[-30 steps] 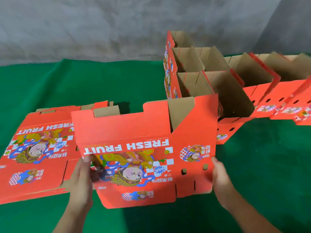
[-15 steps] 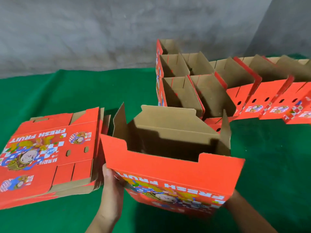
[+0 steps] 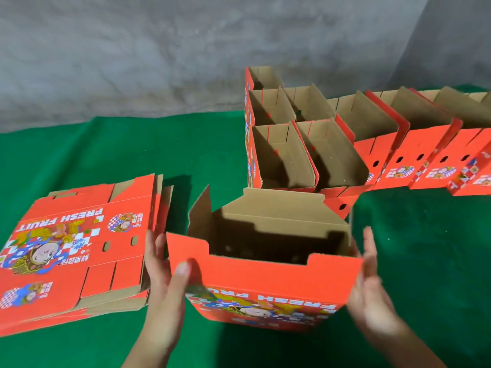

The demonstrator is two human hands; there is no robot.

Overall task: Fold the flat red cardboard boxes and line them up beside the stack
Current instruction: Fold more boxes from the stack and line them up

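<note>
My left hand [image 3: 164,277] pinches the open box [image 3: 265,272] at its near corner; my right hand [image 3: 369,290] lies flat against its side. Box stands between stack [image 3: 79,248] and row [image 3: 398,144]. I should square the corners before lining up.

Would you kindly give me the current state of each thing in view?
Box in hand: opened up, top flaps standing.
Flat stack: unfolded, lying flat.
Folded boxes: upright, open-topped, lined up.
Left hand: grips the box's left corner, thumb on front.
Right hand: fingers straight against the box's right side.
</note>
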